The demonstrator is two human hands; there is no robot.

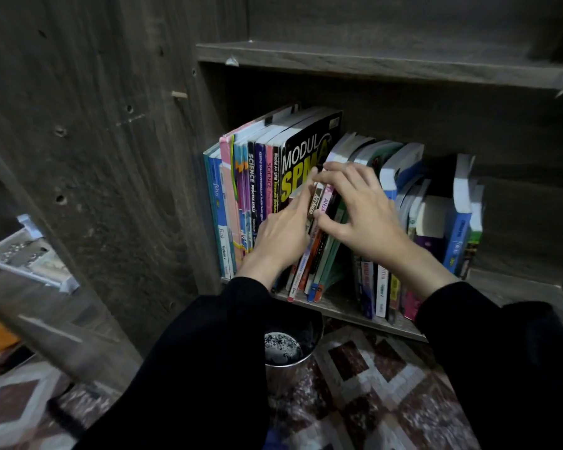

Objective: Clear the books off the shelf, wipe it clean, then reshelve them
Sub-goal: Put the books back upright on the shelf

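**Gripping a Leaning Bundle on a Full Shelf**

A row of books (241, 203) is seen standing on the lower shelf board (342, 308) of a dark wooden cabinet, and none has yet been cleared. At the nine o'clock end of the row, upright spines are packed against the side panel (127, 173). A black book (306, 157) marked "MODUL SPM" is leaned against their three o'clock side.

Just beside it, a bundle of slim books (325, 254) is tilted, with the tops towards one o'clock and the feet drawn out to the front edge of the board. The left hand (283, 235) is laid on the bundle's nine o'clock side; its fingers are kept straight and nothing is held by them. The right hand (368, 216) is placed at the three o'clock side. Its fingers are curled over the bundle's upper edges and its thumb is pressed against the spines, so the bundle is pinched. Both arms are covered by black sleeves.

Further towards three o'clock, more books are slumped at mixed angles (several titles are too blurred to be read).

An upper shelf board (371, 64) is seen at twelve o'clock. At six o'clock of the hands, a metal bin (290, 365) is stood on a patterned carpet (387, 384). A white rack (30, 254) is seen at nine o'clock.
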